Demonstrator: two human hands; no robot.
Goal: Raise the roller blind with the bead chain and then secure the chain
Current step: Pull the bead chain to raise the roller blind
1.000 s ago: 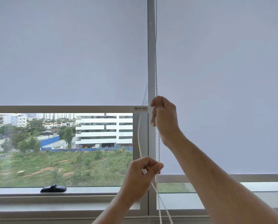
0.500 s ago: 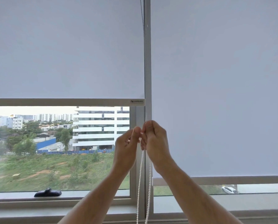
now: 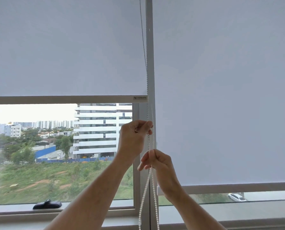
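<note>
The left hand pinches one strand of the white bead chain between thumb and fingertips, up beside the grey window mullion. Just below it, the right hand pinches the chain too. Both strands hang past the sill. The left roller blind sits partly raised, its bottom bar above the city view; the right roller blind hangs lower.

The roller blind looks like matt, smooth grey cloth, its bottom bar a dull satin metal. The bead chain is glossy white plastic. The window frame has a smooth, pale painted-metal look.
</note>
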